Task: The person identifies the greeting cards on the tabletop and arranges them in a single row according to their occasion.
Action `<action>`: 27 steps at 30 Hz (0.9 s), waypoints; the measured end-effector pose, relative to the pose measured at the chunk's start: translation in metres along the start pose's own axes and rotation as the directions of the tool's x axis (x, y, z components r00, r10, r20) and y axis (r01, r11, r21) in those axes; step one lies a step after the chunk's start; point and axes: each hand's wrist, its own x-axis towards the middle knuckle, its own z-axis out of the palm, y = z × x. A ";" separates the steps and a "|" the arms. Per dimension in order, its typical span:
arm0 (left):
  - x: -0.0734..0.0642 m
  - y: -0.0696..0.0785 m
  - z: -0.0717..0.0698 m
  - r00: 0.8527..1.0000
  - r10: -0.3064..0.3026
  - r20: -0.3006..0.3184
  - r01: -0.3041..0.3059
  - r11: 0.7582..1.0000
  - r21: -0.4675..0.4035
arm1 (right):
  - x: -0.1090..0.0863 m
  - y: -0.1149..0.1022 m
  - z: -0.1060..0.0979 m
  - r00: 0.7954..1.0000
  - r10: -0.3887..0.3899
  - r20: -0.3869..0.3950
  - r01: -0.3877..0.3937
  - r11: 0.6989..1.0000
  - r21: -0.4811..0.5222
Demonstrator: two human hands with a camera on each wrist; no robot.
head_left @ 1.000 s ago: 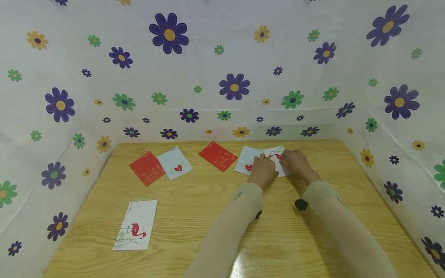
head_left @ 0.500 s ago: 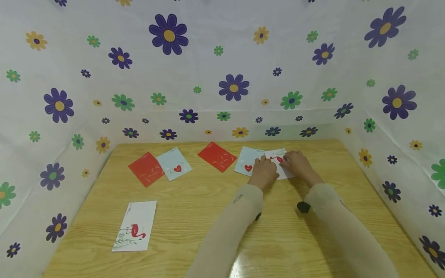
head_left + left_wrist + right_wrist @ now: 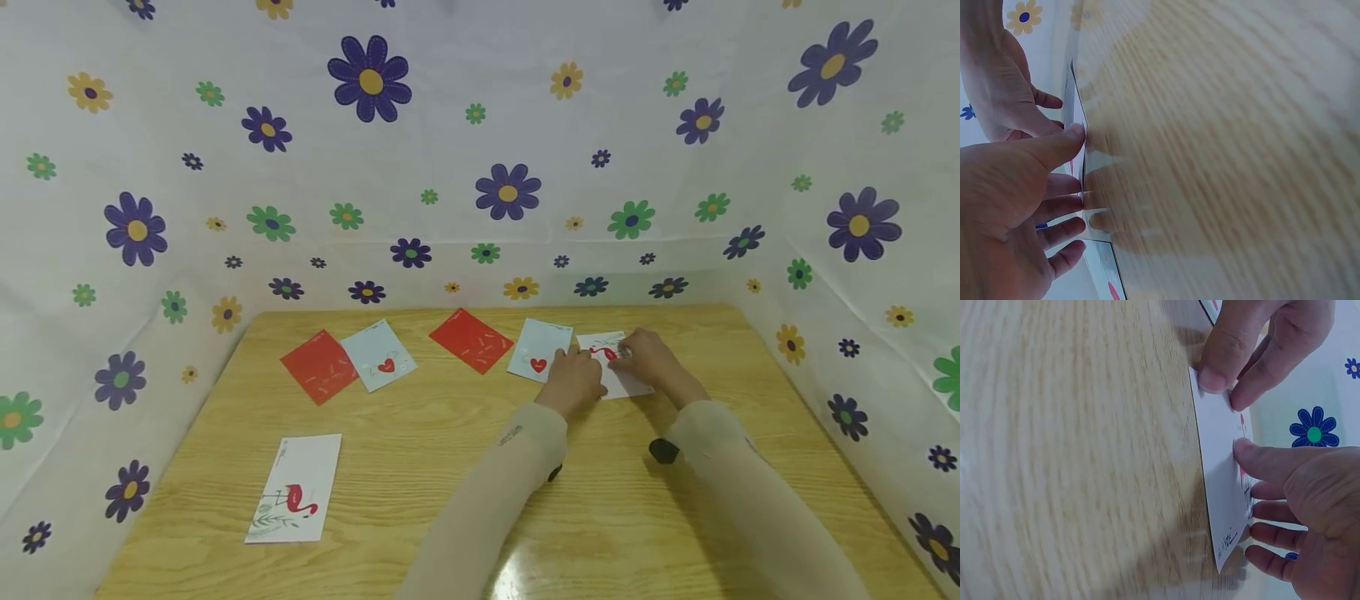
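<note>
A white postcard with a red flamingo (image 3: 615, 382) lies flat on the table at the right rear, under both hands. My left hand (image 3: 573, 382) rests at its left edge. In the right wrist view the left thumb touches the near corner of the postcard (image 3: 1216, 437). My right hand (image 3: 654, 364) covers part of its right side. There the right thumb rests on the printed face, and the fingers (image 3: 1272, 534) reach straight past the far edge. Just left of it lies a pale blue card with a red heart (image 3: 542, 342), partly overlapped by the left hand.
A red card (image 3: 472, 339) lies at the middle rear. Further left are another red card (image 3: 318, 367) and a pale blue heart card (image 3: 377, 346). A second flamingo postcard (image 3: 303, 458) lies at the front left. Flower-patterned cloth (image 3: 442, 150) encloses the table (image 3: 420, 483).
The flamingo postcard has slid right and slightly nearer under my hands. It overlapped the pale blue heart card before; now a narrow gap separates them. Both hands have shifted slightly right.
</note>
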 end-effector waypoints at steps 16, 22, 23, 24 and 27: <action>-0.009 0.001 0.001 1.000 -0.005 0.005 0.005 1.000 0.017 | -0.027 -0.018 -0.004 0.972 0.224 0.065 -0.229 0.970 0.082; -0.008 0.003 0.001 1.000 -0.024 0.020 0.024 1.000 -0.008 | -0.042 -0.023 -0.008 0.952 0.268 0.147 -0.280 0.957 0.070; -0.008 0.003 0.001 0.999 -0.028 0.019 0.028 1.000 -0.013 | -0.044 -0.023 -0.009 0.952 0.266 0.149 -0.277 0.959 0.063; -0.008 0.003 0.001 0.999 -0.033 0.016 0.033 0.999 -0.015 | -0.045 -0.023 -0.009 0.954 0.260 0.151 -0.270 0.962 0.048; -0.008 0.004 0.001 0.999 -0.045 0.016 0.045 0.999 -0.025 | -0.051 -0.023 -0.009 0.956 0.246 0.159 -0.251 0.968 0.014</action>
